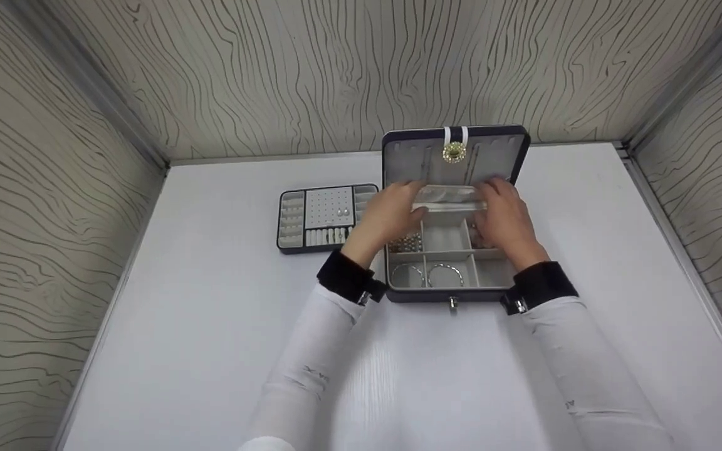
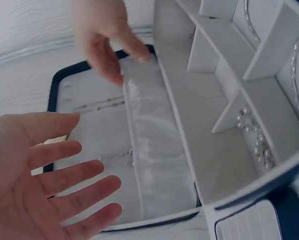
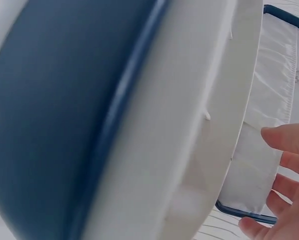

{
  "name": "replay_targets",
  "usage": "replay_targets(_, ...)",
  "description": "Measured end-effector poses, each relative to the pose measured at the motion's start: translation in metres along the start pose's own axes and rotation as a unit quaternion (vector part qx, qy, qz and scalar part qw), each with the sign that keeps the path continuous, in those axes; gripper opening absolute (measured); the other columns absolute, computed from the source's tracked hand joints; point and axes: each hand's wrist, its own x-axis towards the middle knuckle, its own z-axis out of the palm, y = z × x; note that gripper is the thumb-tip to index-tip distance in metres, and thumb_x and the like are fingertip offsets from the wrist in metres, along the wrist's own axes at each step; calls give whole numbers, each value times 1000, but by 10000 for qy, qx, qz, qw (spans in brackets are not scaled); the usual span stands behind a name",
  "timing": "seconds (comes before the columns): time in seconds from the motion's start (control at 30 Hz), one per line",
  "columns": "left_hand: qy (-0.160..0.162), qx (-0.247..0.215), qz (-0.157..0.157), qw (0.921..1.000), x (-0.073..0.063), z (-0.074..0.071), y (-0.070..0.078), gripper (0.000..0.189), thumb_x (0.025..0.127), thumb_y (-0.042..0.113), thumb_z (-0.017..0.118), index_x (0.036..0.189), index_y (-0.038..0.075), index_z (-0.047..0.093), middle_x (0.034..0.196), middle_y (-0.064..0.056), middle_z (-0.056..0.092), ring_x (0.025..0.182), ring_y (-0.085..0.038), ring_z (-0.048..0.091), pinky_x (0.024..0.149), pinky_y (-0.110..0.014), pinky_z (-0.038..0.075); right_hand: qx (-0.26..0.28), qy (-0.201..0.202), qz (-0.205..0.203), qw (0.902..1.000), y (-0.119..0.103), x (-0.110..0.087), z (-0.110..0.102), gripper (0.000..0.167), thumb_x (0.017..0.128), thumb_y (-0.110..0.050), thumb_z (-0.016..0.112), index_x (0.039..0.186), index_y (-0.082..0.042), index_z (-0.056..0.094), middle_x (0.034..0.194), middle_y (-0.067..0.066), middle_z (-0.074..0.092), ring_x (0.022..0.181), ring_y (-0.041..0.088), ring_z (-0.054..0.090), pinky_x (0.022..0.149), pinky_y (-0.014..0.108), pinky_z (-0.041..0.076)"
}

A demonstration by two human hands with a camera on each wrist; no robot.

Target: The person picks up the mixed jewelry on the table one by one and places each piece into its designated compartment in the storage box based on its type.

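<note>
A navy jewelry box stands with its lid raised. Across the lower lid runs a white satin pocket; thin necklaces hang above it. My left hand is at the lid's left side, its fingers straight and spread in the left wrist view, holding nothing. At the pocket's right end is my right hand, with thumb and fingers apart near the pocket's edge; its contact there is partly hidden. Below the hands, the box's compartments hold a beaded strand and two silver bangles.
Left of the box lies a grey jewelry tray with a dark rim, holding earrings and ring slots. A gold round clasp hangs on a strap over the lid. Wood-patterned panels enclose the white table.
</note>
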Motion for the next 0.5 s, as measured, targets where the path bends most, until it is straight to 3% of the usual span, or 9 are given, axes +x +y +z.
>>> replay_targets(0.1, 259, -240, -156, 9993, -18, -9, -20, 51, 95, 26, 63, 142, 10, 50, 139, -12, 53, 121, -28, 55, 98, -43, 46, 51, -149, -60, 9999, -1, 1, -1, 53, 84, 0, 64, 134, 6, 51, 138, 28, 44, 132, 45, 36, 105, 59, 32)
replay_targets(0.27, 699, -522, -679, 9939, -50, -17, -63, 48, 95, 23, 64, 140, 9, 52, 139, -14, 53, 122, -30, 55, 99, -45, 46, 294, -557, -35, 9980, -2, 0, -9, 59, 87, -2, 66, 142, 3, 45, 147, 26, 36, 137, 44, 29, 111, 56, 25)
replay_targets(0.5, 1243, -961, -1757, 9718, -93, -14, -120, 47, 94, 19, 65, 138, 4, 53, 139, -22, 50, 121, -36, 54, 96, -49, 47, 536, -872, 17, 9947, -8, -13, -31, 63, 91, -7, 64, 149, -4, 38, 155, 23, 24, 140, 46, 23, 109, 62, 25)
